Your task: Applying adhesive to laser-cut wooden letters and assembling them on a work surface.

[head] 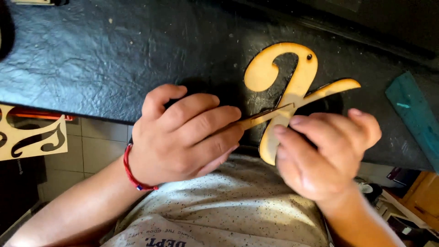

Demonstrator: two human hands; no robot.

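The left hand [183, 135] pinched a thin wooden stick [265, 118] against the cut-out wooden letter [292, 87], which the right hand [327, 153] gripped above the dark tabletop [114, 59], work apparently midway.

I am counting two bare hands, the left hand [183, 135] and the right hand [327, 153]. I am seeing one curly pale wooden cut-out letter [286, 82], one thin wooden strip [265, 118], one red cord bracelet [132, 174], one pale wooden sheet with swirl cut-outs [32, 137] and one teal flat board [416, 119] lying on one dark textured tabletop [105, 55].
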